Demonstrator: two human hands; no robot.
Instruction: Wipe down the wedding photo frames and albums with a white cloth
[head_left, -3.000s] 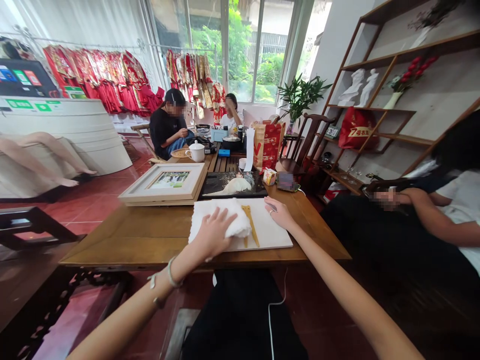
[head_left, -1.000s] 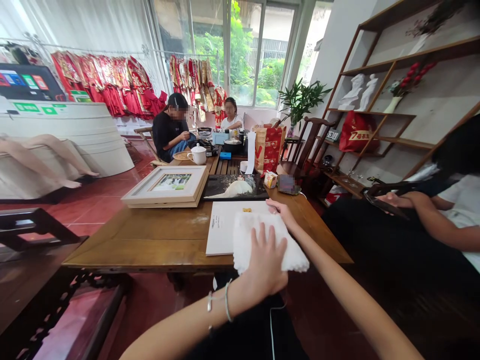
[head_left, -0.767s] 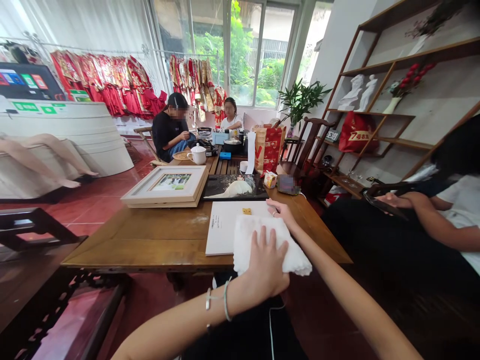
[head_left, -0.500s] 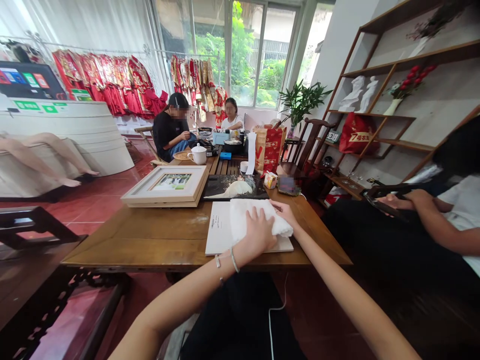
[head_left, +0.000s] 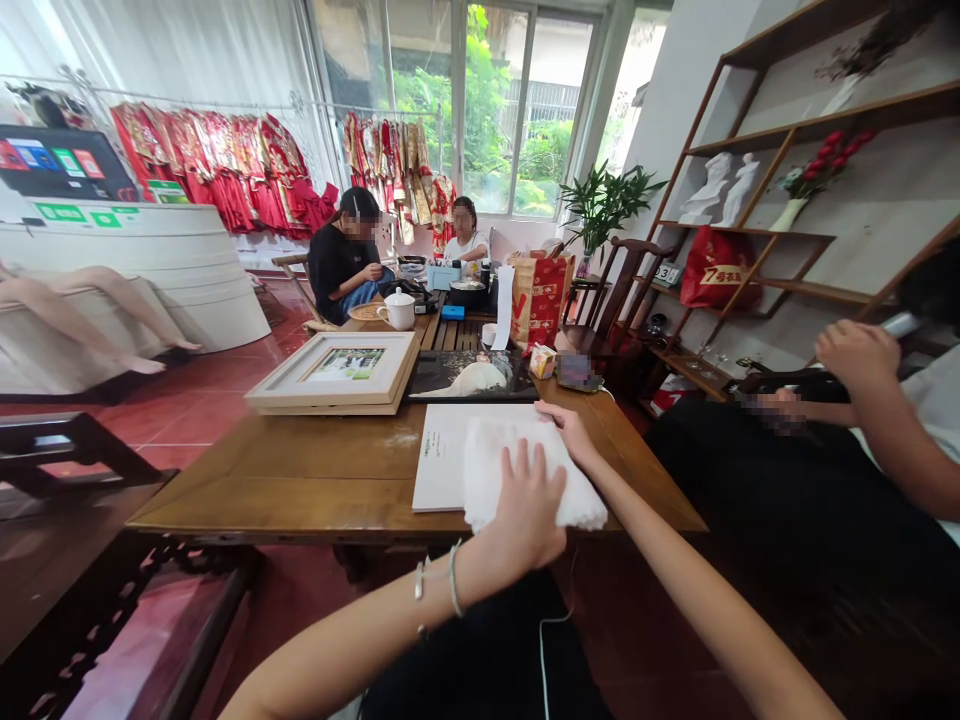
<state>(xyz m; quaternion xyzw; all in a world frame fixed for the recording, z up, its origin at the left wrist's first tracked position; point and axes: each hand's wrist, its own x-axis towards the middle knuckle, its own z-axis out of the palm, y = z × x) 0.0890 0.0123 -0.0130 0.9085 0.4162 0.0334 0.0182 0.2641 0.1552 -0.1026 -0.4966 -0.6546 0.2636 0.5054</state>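
My left hand (head_left: 529,505) lies spread and open on a folded white towel (head_left: 484,465), pressing it down with its fingers apart. Under the towel is a flat white board (head_left: 441,450) with small dark print along its left part. The towel's lower edge hangs past the board's near edge. My right hand (head_left: 568,432) is closed on the far right edge of the board, its fingertips by the corner. Behind the board lies a dark picture panel (head_left: 480,377) with a pale dress shape on it.
Stacked pale frames (head_left: 337,372) lie left on the wooden table (head_left: 285,475). A small box (head_left: 542,361) and a red paper bag (head_left: 536,300) stand beyond. A white lidded cup (head_left: 400,309) is farther back. A seated person (head_left: 907,410) is close at right; two others sit behind.
My left hand has slid the towel down toward me, over the board's near edge. My right hand stays by the far corner. The person at right has raised one hand.
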